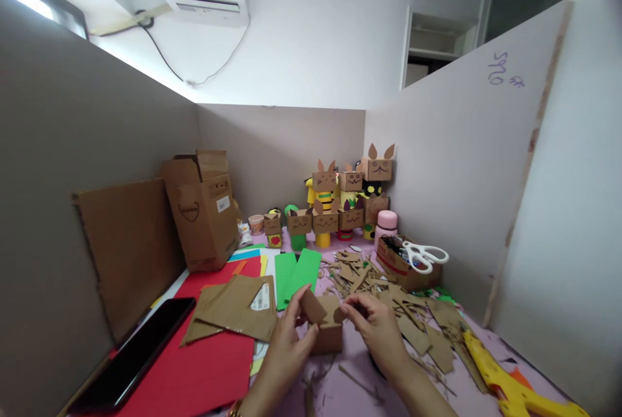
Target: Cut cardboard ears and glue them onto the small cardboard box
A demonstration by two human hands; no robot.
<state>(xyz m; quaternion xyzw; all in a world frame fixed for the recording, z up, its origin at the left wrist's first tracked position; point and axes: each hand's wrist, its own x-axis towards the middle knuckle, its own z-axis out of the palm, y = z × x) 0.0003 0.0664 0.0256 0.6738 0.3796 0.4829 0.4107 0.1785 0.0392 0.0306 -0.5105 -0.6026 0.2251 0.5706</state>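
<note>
A small cardboard box (327,338) is at the near middle of the table, between my two hands. My left hand (290,338) has its thumb and fingers closed round a cardboard flap (313,306) at the box's left side. On the other side, my right hand (376,328) pinches a small rounded cardboard piece (337,314) at the box's top right edge. Green paper strips (301,278) lie just beyond the box. Cardboard pieces (228,310) rest on red paper (208,365) to the left.
Cardboard scraps (359,274) spread to the right, near a yellow glue gun (505,381). White scissors (424,256) rest on an open box (405,274) beside a pink bottle (387,226). Animal-faced figures (325,223) stand behind. A black tablet (140,352) and tall carton (204,216) are left.
</note>
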